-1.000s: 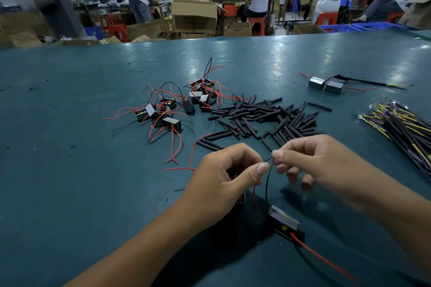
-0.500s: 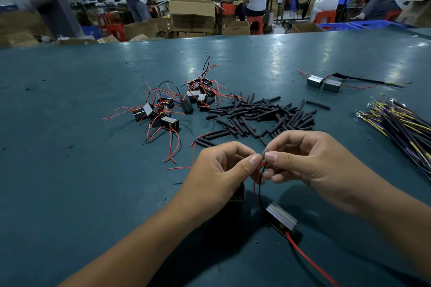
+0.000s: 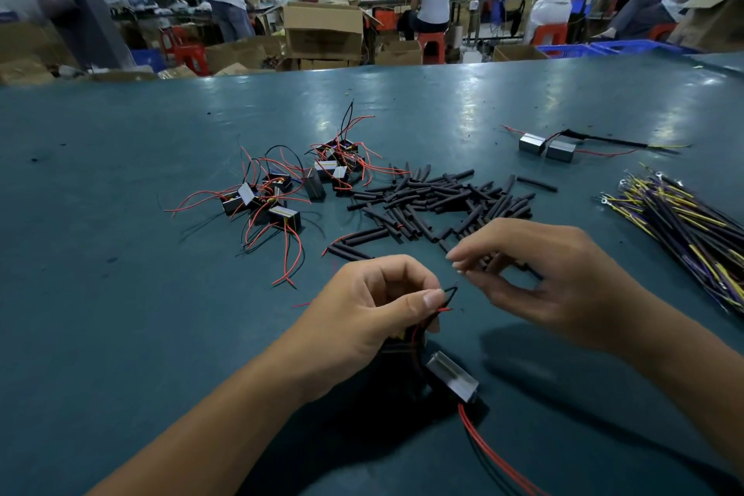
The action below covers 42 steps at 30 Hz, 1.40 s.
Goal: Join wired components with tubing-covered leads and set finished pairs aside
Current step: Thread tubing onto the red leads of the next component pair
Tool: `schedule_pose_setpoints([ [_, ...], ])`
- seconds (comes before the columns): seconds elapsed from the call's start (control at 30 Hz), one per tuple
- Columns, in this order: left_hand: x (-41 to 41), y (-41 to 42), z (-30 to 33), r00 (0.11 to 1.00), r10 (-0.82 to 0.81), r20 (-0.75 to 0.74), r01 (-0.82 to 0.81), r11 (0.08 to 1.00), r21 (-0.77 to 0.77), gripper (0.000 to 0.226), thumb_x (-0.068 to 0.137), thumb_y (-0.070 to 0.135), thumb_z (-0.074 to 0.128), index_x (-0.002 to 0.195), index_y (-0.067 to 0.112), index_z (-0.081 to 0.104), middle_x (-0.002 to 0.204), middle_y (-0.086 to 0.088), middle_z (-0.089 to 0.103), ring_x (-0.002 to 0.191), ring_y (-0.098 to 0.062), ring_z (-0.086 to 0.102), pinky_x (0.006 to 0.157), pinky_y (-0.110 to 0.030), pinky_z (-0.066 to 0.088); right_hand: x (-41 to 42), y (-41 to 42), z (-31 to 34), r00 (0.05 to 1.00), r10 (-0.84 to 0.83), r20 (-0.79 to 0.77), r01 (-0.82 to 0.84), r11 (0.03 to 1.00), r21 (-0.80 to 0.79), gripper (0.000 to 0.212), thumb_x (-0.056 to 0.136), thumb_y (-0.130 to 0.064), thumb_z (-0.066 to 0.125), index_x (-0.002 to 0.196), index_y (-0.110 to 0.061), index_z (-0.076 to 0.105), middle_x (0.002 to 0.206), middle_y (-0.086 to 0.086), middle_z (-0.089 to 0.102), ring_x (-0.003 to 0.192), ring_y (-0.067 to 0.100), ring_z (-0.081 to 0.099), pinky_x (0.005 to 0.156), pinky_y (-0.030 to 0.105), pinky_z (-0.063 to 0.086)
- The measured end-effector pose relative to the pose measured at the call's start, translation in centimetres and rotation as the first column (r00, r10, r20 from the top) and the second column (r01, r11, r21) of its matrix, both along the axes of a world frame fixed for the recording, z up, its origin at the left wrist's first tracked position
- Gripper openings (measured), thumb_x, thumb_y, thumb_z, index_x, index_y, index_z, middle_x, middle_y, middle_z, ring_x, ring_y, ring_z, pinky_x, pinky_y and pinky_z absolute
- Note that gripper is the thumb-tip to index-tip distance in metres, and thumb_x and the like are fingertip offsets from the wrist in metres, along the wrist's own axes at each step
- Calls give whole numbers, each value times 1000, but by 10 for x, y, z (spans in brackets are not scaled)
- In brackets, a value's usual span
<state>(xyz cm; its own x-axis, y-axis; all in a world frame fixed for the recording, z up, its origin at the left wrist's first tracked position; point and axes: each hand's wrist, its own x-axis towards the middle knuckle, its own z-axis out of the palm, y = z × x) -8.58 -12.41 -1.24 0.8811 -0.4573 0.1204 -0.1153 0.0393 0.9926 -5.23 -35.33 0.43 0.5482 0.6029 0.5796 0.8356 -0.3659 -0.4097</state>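
Note:
My left hand pinches the twisted black and red leads of two small block components between thumb and forefinger. One component lies on the table just below that hand, its red wires trailing to the lower right; the other is mostly hidden under my palm. My right hand hovers apart from the leads, over the near edge of the pile of short black tubing pieces. Its fingers are loosely curled, thumb and forefinger tips close, with nothing visible between them.
Loose components with red and black wires are scattered left of the tubing. A joined pair with a tubing-covered lead lies at the back right. A bundle of yellow and black ring-terminal wires lies at the right edge. People work at benches beyond the green table.
My right hand has let go of the leads and moved up and right toward the tubing pile. My left hand still pinches the leads and has dropped slightly.

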Motion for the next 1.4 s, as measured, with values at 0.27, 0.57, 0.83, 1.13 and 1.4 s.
schedule_pose_setpoints([
  [0.27, -1, 2, 3, 997, -67, -49, 67, 998, -4, 6, 87, 13, 69, 88, 10, 64, 73, 3, 65, 65, -5, 57, 62, -13, 45, -5, 0, 10, 973, 10, 232, 26, 988, -154, 10, 92, -21, 70, 96, -13, 76, 93, -2, 67, 83, 11, 63, 78, 14, 45],
  [0.57, 0, 2, 3, 999, -29, -16, 30, 999, 46, 5, 87, 18, 71, 84, 20, 75, 74, 1, 67, 69, -9, 58, 67, -16, 47, -6, 1, 8, 970, -7, 244, 36, 993, -116, 12, 91, -22, 73, 92, -11, 74, 89, -3, 67, 78, 10, 62, 69, 20, 50],
  [0.83, -1, 1, 3, 1000, 17, -22, -17, 1000, 13, 10, 86, 20, 71, 84, 10, 73, 74, -5, 65, 67, -9, 57, 65, -15, 47, -8, 2, 6, 974, -51, 222, 69, 995, -73, 12, 92, -24, 71, 88, -13, 73, 80, -6, 66, 71, 4, 59, 63, 18, 50],
  [1.13, -3, 0, 3, 1000, 17, -26, -16, 1000, 9, 10, 85, 19, 69, 84, 9, 73, 75, -4, 66, 68, -9, 58, 66, -15, 47, -9, 2, 6, 977, -43, 207, 62, 994, -87, 14, 91, -26, 70, 90, -12, 72, 81, -6, 66, 72, 4, 59, 64, 19, 49],
  [1.4, -2, 0, 3, 1000, 14, -19, -14, 1000, 6, 13, 84, 22, 71, 84, 10, 73, 74, -5, 64, 68, -9, 57, 65, -15, 47, -8, 1, 6, 979, -21, 205, 38, 996, -78, 10, 90, -18, 71, 82, -12, 70, 75, -7, 61, 66, 8, 55, 60, 24, 48],
])
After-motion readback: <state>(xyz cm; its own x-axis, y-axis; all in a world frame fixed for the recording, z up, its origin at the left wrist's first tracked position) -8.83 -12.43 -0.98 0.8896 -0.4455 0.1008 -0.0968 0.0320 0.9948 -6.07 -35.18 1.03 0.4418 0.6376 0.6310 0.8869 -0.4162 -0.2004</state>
